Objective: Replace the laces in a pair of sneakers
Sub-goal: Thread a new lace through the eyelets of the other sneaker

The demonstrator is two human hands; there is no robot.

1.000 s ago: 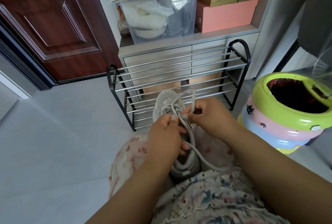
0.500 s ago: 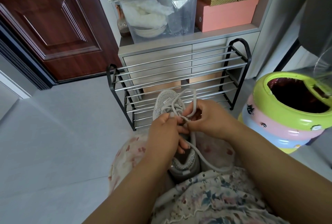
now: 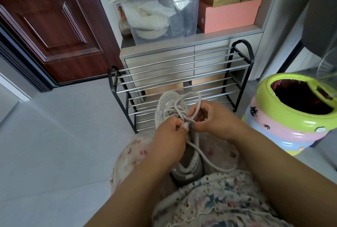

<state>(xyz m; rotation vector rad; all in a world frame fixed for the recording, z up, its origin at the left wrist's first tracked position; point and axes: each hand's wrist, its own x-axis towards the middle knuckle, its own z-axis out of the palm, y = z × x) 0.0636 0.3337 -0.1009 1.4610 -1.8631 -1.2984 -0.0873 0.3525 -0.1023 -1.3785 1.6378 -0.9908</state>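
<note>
Just one cam here, strapped to the person's head, wide-angle, tilted forward and down. It sits close over the lap, so the sneaker and both forearms fill the lower middle. Further out it catches the shoe rack, the door at left and the floor

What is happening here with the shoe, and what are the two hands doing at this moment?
A seated person holds a grey sneaker on the lap, toe pointing toward a metal shoe rack. The left hand pinches the white lace near the eyelets, and the right hand holds a loop of the same lace. The lace already crosses the front eyelets, and one long end trails loose over the lap.
</note>
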